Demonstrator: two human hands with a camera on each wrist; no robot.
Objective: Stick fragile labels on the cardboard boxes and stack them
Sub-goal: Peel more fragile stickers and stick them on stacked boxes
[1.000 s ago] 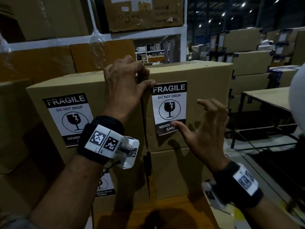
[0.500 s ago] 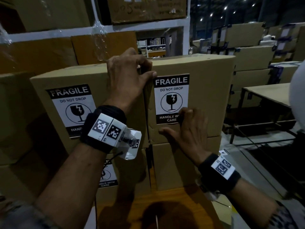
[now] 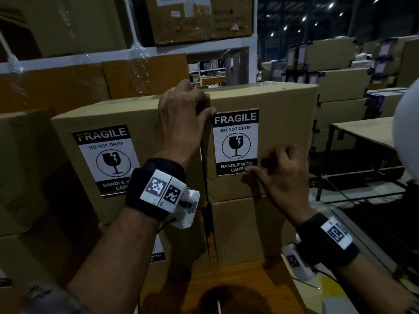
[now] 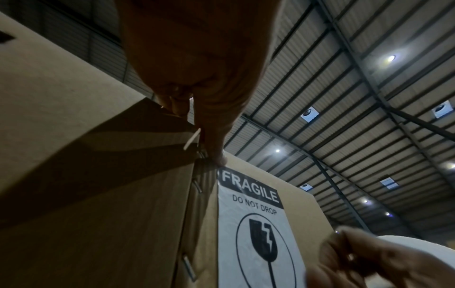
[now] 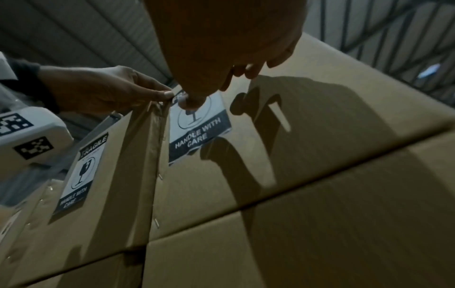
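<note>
Label nearly down on top-right box; L hand pins its top-left corner, R hand works the bottom-right corner.

L to R: a labelled box [image 3: 127, 118] w/ its own fragile label [image 3: 106, 159], then the left hand [image 3: 181, 118] hooked over the top-left corner of the right-hand box [image 3: 283, 123], fingers curled over the top edge, thumb tip pressed at approx 10 o'clock of the new label [image 3: 235, 141]. The label's long axis runs 12–6, upright, flat on the box front. The right hand [image 3: 283, 177] sits at approx 4–5 o'clock from label centre, thumb tip touching the bottom-right corner, other fingers loosely curled, holding nothing. So the label lies up and left (approx 10–11 o'clock) from the R fingers. Judgement: R hand is nearer the lower edge, so a smoothing press there looks due; the bottom-left corner seems slightly lifted in the R wrist view. This box already sits atop another box [image 3: 249, 227].
</note>
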